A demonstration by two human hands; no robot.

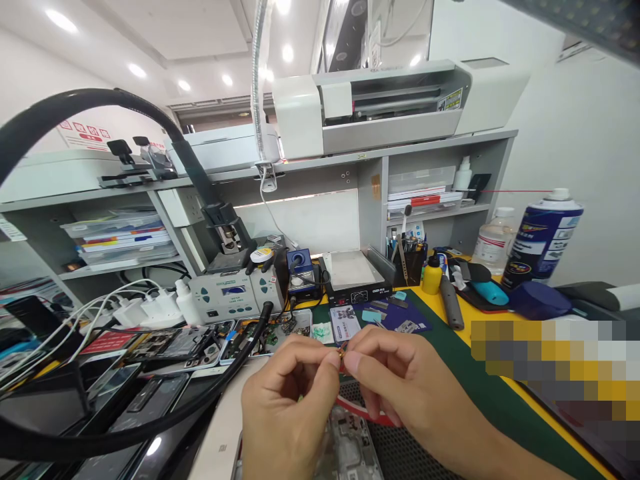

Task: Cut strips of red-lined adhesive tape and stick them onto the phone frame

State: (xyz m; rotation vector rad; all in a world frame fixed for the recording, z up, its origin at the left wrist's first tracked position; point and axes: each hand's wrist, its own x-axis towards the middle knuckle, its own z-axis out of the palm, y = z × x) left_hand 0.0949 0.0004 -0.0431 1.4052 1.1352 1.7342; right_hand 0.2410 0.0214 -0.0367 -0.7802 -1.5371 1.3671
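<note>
My left hand [295, 397] and my right hand [400, 373] meet above the bench, thumbs and forefingers pinched together. Between the fingertips is a small gold-and-red part [342, 352], mostly covered, so its exact kind does not show. Beneath the hands lies an opened phone frame [353, 443] on a black perforated mat [407, 453]. A curved red strip [369, 412] passes under the right hand. To the left of my left hand sits a white tablet-like device [224, 437].
A black hose [220, 387] arcs across the left side, over several phones. Behind stand a hot-air station [233, 293], a heating plate [355, 280] and a yellow bottle [432, 277]. A blue spray can [543, 243] is at right.
</note>
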